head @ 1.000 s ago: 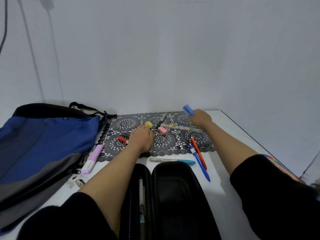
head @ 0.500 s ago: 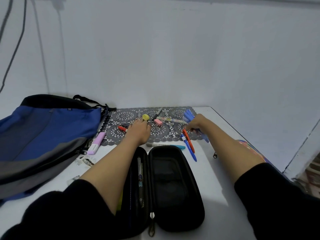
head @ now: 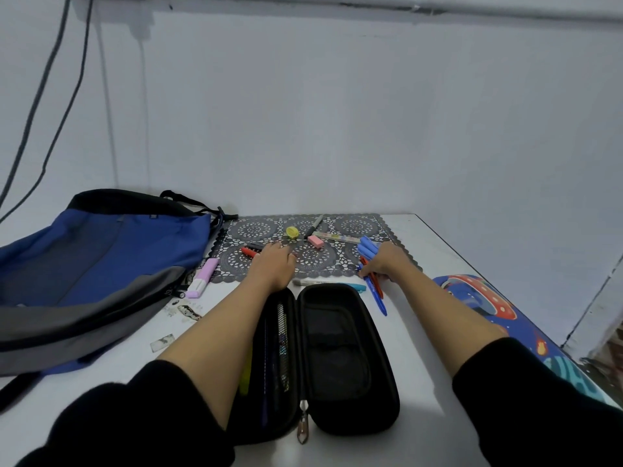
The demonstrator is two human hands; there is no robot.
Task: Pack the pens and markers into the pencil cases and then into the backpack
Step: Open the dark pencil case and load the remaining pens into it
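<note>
Head view: the black pencil case point(head: 344, 358) lies open on the white table point(head: 421, 332), long axis running away from the person. Left hand point(head: 274, 264) rests palm down on the lace mat point(head: 337, 227), fingers bent over a red marker point(head: 248, 252); its grip cannot be told. Right hand point(head: 384, 261) is closed round several blue pens point(head: 367, 247), caps pointing away and left. The backpack point(head: 101, 264) lies flat at the left.

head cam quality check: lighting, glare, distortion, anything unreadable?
Head view: dim, flat, bluish light; no glare. Wide-angle bend shows in the table edge and the wall pipe. Focus is fair, but the open black case is too dark inside to read. Soft shadow beneath the right forearm. Left hand covers part of the red marker; right hand grips blue pens.
</note>
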